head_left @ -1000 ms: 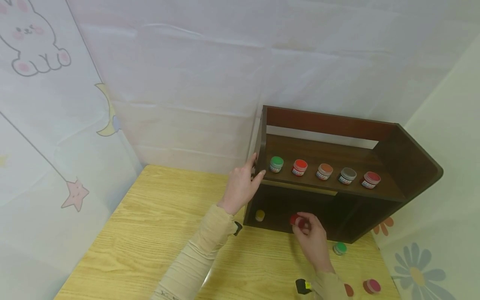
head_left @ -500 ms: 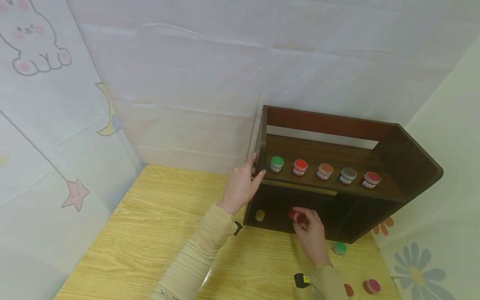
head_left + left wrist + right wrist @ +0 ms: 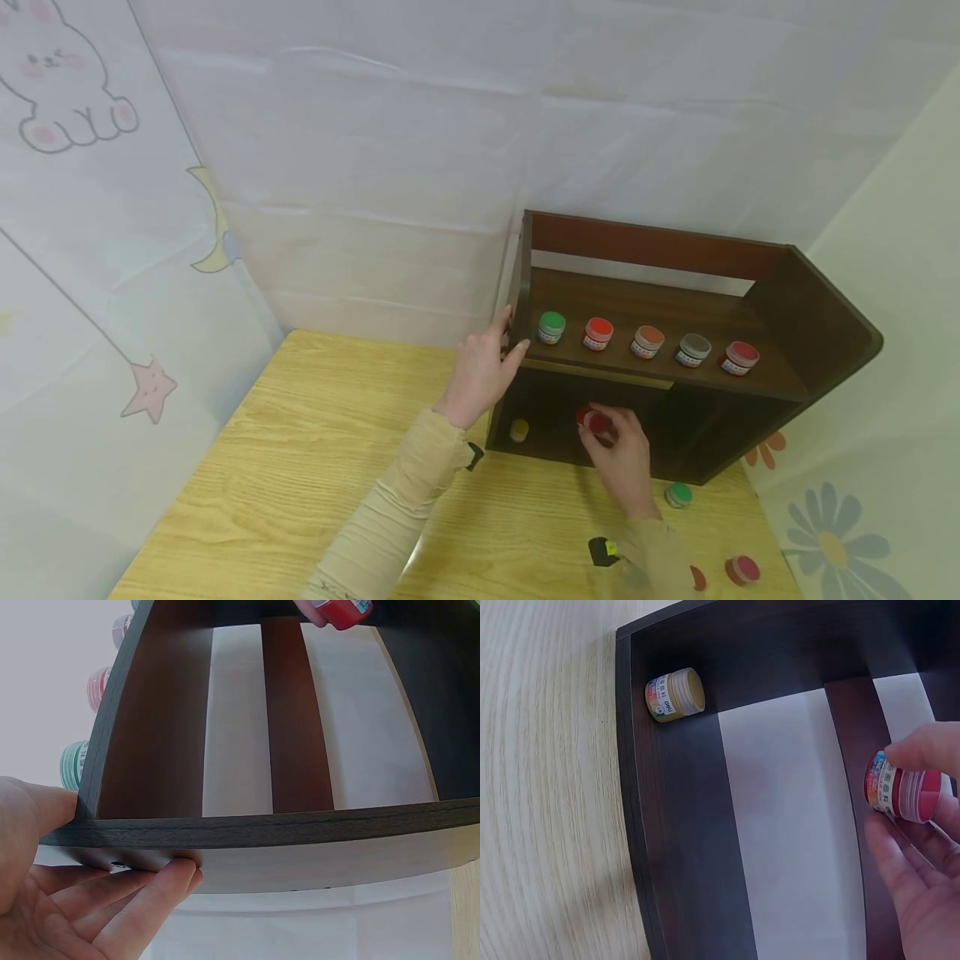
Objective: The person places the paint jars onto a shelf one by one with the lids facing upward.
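Observation:
My right hand (image 3: 621, 467) pinches a red paint jar (image 3: 900, 787) between thumb and fingers, tilted on its side, at the opening of the lower compartment of a dark brown shelf (image 3: 757, 325). Part of that jar also shows at the top of the left wrist view. My left hand (image 3: 482, 375) holds the shelf's left side panel, thumb at the front edge and fingers against the outer face, as the left wrist view (image 3: 112, 900) shows. A yellow paint jar (image 3: 519, 430) stands on the lower level, in the left corner.
Several paint jars line the upper level: green (image 3: 551, 327), red (image 3: 597, 333), orange-brown (image 3: 647, 342), grey (image 3: 693, 350) and dark red (image 3: 740, 358). On the wooden table (image 3: 300, 467) lie a green jar (image 3: 678, 495), a magenta jar (image 3: 742, 570) and a partly hidden reddish one (image 3: 698, 578).
My right hand has moved slightly up and further toward the lower compartment with the red paint jar. My left hand stays on the side panel.

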A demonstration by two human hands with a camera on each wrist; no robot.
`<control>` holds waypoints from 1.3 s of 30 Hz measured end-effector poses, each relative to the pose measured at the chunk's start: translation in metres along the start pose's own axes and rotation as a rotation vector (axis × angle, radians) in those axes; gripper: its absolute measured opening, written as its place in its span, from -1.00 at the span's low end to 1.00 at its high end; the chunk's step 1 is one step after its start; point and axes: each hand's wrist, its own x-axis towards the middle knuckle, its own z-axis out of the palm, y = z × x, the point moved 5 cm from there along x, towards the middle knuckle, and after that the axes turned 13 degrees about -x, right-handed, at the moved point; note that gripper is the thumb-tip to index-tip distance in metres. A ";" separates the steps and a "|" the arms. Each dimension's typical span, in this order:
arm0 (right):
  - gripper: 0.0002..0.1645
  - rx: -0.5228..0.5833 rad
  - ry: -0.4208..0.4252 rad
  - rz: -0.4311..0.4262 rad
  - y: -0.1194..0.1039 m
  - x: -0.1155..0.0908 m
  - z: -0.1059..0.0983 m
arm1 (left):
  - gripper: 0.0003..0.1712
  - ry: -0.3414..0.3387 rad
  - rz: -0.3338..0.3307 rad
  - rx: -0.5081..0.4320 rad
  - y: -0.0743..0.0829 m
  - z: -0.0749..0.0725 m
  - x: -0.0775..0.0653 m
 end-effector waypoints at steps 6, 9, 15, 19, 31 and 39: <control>-0.47 0.033 -0.001 0.021 0.003 0.006 0.006 | -0.30 -0.003 -0.007 0.004 0.000 0.000 0.000; -0.49 0.037 -0.010 0.037 0.006 0.009 0.011 | -0.30 -0.001 -0.004 0.007 0.000 0.000 -0.001; -0.52 0.050 -0.019 0.011 0.006 0.013 0.022 | -0.30 0.011 0.007 0.012 0.000 -0.001 -0.001; -0.50 0.043 -0.034 0.025 0.008 0.015 0.030 | -0.30 0.006 0.000 0.015 -0.001 -0.001 -0.001; -0.58 0.043 0.000 0.057 0.017 0.013 0.044 | -0.31 0.010 0.018 0.016 0.001 -0.001 0.000; -0.60 0.035 -0.016 0.065 0.025 0.012 0.058 | -0.31 0.009 0.018 0.020 0.002 -0.001 -0.001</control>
